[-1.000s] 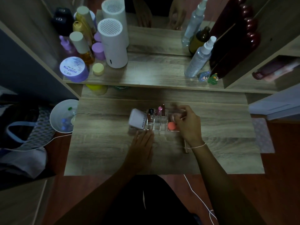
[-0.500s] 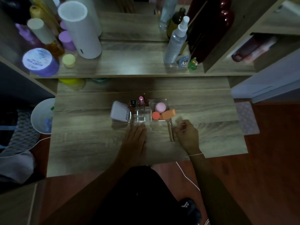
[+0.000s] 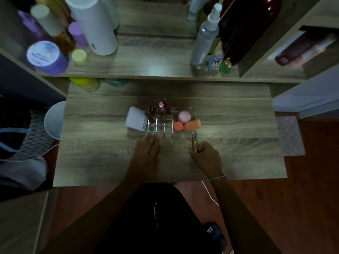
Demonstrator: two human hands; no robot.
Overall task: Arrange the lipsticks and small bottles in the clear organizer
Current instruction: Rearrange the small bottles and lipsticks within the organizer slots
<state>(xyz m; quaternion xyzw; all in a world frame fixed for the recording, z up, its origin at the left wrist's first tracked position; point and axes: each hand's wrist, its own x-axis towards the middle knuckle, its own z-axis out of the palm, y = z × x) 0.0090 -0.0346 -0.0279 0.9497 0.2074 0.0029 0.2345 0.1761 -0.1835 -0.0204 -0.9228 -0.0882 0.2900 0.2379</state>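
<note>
While right hand (image 3: 206, 156) grips lipstick (image 3: 194, 142), flat open left hand (image 3: 147, 153) before organizer (image 3: 159, 128).

Home dressing table (image 3: 110, 162), cosmetics-laden shelf (image 3: 146, 68).

Your left hand (image 3: 147, 153) lies flat, palm down, on the surface (image 3: 91, 153), touching the near wall of the clear organizer (image 3: 159, 130). Your right hand (image 3: 206, 156) closes around the near end of a slim lipstick (image 3: 194, 141), whose far end points at the organizer's right corner.
</note>
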